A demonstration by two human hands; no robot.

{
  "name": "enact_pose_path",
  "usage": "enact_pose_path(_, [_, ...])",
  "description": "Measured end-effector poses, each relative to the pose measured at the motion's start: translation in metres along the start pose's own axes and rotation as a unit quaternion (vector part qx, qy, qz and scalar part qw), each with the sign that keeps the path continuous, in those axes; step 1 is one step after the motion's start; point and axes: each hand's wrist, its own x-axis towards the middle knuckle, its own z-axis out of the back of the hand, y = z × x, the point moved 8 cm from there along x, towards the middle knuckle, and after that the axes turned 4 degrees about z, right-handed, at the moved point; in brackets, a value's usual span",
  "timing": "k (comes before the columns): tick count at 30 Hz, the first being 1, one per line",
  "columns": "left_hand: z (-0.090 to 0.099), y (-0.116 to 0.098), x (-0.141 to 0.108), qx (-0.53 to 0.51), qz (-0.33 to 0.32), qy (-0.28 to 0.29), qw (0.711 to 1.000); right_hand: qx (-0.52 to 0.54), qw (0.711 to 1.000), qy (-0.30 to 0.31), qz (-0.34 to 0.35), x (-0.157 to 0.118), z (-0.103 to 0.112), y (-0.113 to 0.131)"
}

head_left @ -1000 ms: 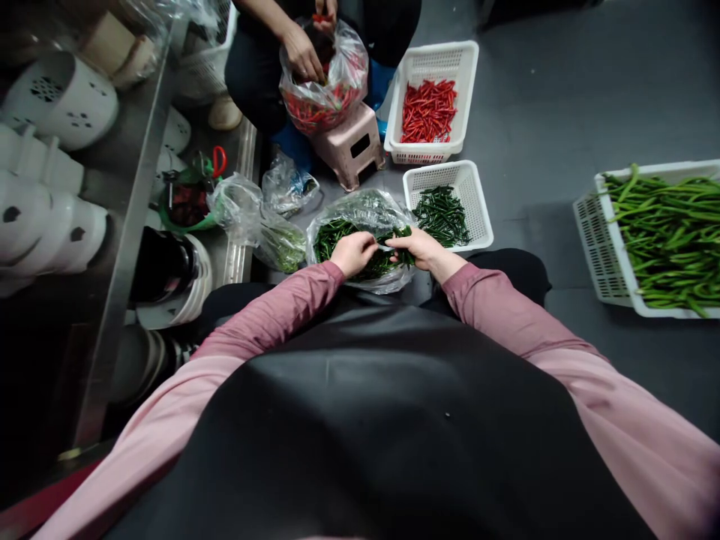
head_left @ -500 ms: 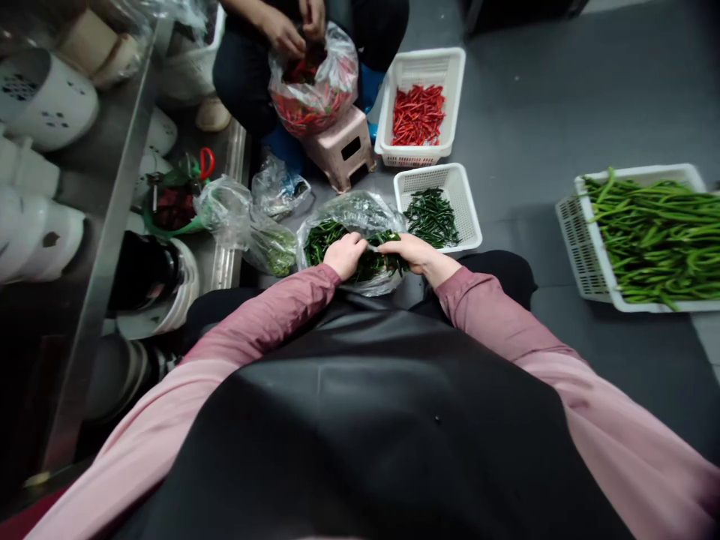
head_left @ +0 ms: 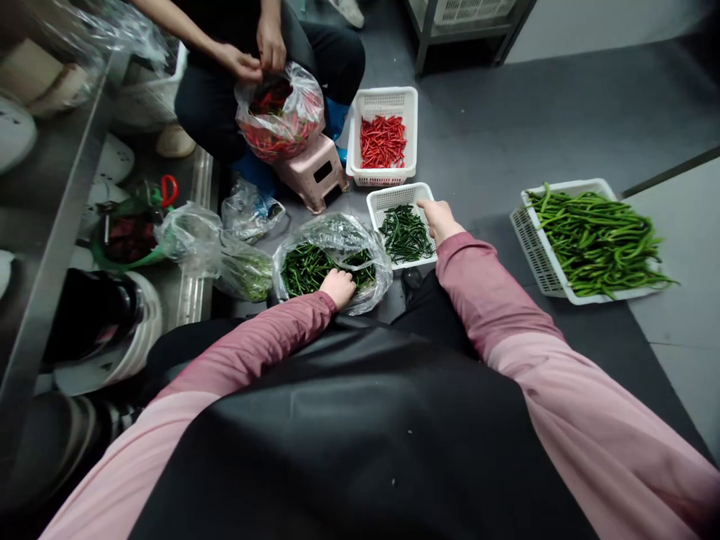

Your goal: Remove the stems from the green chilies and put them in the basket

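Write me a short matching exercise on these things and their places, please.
1. Left hand
2. Right hand
3. Bag of red chillies
4. Long green vegetables

A. On the pink stool
B. At the rim of the small basket
C. In the rightmost white crate
D. At the open bag of green chillies

Pairs: 1-D, 2-B, 3-A, 4-C

No readable text.
No label, brand, number or sign can be made out on any surface in the head view.
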Motion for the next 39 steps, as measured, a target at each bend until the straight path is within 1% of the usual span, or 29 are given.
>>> enact_pose_path(2, [0.018,0.007,-0.005,-0.067,0.025,-0.034,0.997,0.001,0.998,0.048,0.031,-0.019,-0.021,0.004])
enact_pose_path(3, [0.030,0.014,-0.008,-0.116,0.053,-0.057,0.990,-0.001,0.995,0.091,0.044,-0.031,-0.037,0.003])
enact_pose_path(4, [0.041,0.023,-0.011,-0.177,0.090,-0.080,0.977,-0.011,0.988,0.145,0.055,-0.046,-0.055,0.001])
enact_pose_path(5, [0.052,0.033,-0.015,-0.249,0.131,-0.106,0.954,-0.023,0.978,0.198,0.063,-0.062,-0.074,-0.003])
enact_pose_path(6, [0.060,0.042,-0.018,-0.326,0.171,-0.123,0.922,-0.037,0.967,0.242,0.067,-0.078,-0.092,-0.009])
enact_pose_path(7, [0.065,0.050,-0.021,-0.402,0.205,-0.133,0.882,-0.047,0.958,0.274,0.067,-0.091,-0.107,-0.017])
enact_pose_path(9, [0.069,0.058,-0.023,-0.523,0.249,-0.131,0.804,-0.054,0.949,0.301,0.073,-0.110,-0.128,-0.030])
enact_pose_path(10, [0.070,0.058,-0.023,-0.563,0.257,-0.126,0.775,-0.057,0.949,0.299,0.082,-0.114,-0.134,-0.035])
enact_pose_path(11, [0.071,0.058,-0.022,-0.589,0.258,-0.126,0.756,-0.061,0.951,0.288,0.095,-0.115,-0.137,-0.037])
enact_pose_path(12, [0.072,0.058,-0.021,-0.601,0.256,-0.134,0.745,-0.067,0.954,0.273,0.106,-0.113,-0.138,-0.039])
enact_pose_path(13, [0.073,0.059,-0.020,-0.602,0.254,-0.148,0.742,-0.070,0.957,0.259,0.113,-0.110,-0.138,-0.039])
enact_pose_path(15, [0.072,0.062,-0.022,-0.583,0.260,-0.167,0.752,-0.052,0.964,0.235,0.111,-0.102,-0.134,-0.038])
enact_pose_path(16, [0.068,0.062,-0.023,-0.573,0.265,-0.152,0.761,-0.033,0.968,0.227,0.104,-0.100,-0.132,-0.037])
enact_pose_path(18, [0.053,0.054,-0.024,-0.576,0.263,-0.064,0.771,0.010,0.971,0.221,0.094,-0.097,-0.130,-0.033])
enact_pose_path(19, [0.046,0.048,-0.026,-0.589,0.252,-0.017,0.768,0.028,0.971,0.221,0.090,-0.098,-0.129,-0.032])
enact_pose_path(20, [0.041,0.042,-0.028,-0.603,0.238,0.016,0.761,0.042,0.971,0.221,0.084,-0.099,-0.129,-0.031])
enact_pose_path(21, [0.040,0.037,-0.030,-0.618,0.224,0.027,0.753,0.055,0.970,0.223,0.076,-0.101,-0.130,-0.032])
enact_pose_path(23, [0.043,0.033,-0.033,-0.636,0.211,0.002,0.742,0.081,0.970,0.220,0.059,-0.104,-0.131,-0.034])
enact_pose_path(25, [0.045,0.031,-0.035,-0.629,0.219,-0.017,0.746,0.104,0.970,0.213,0.050,-0.105,-0.132,-0.037])
enact_pose_path(26, [0.045,0.030,-0.036,-0.613,0.228,-0.015,0.756,0.111,0.970,0.210,0.050,-0.106,-0.133,-0.038])
enact_pose_path(27, [0.045,0.030,-0.036,-0.584,0.234,-0.014,0.777,0.115,0.970,0.209,0.052,-0.106,-0.133,-0.039])
enact_pose_path(29, [0.053,0.033,-0.037,-0.486,0.220,-0.038,0.845,0.125,0.969,0.208,0.046,-0.106,-0.133,-0.040])
enact_pose_path(31, [0.067,0.032,-0.039,-0.366,0.160,-0.080,0.913,0.140,0.968,0.208,0.009,-0.104,-0.133,-0.045])
enact_pose_path(32, [0.072,0.031,-0.041,-0.311,0.126,-0.091,0.938,0.144,0.969,0.202,-0.019,-0.103,-0.132,-0.049])
enact_pose_path(33, [0.073,0.031,-0.043,-0.263,0.102,-0.090,0.955,0.142,0.970,0.190,-0.047,-0.101,-0.130,-0.053])
enact_pose_path(34, [0.072,0.034,-0.045,-0.220,0.095,-0.081,0.968,0.135,0.973,0.174,-0.068,-0.098,-0.128,-0.056])
enact_pose_path(36, [0.066,0.043,-0.049,-0.138,0.119,-0.068,0.981,0.115,0.979,0.144,-0.083,-0.092,-0.124,-0.061])
enact_pose_path(38, [0.061,0.046,-0.052,-0.071,0.135,-0.068,0.986,0.097,0.982,0.142,-0.080,-0.088,-0.126,-0.066])
enact_pose_path(39, [0.057,0.041,-0.051,-0.051,0.124,-0.062,0.989,0.086,0.982,0.151,-0.072,-0.088,-0.128,-0.067])
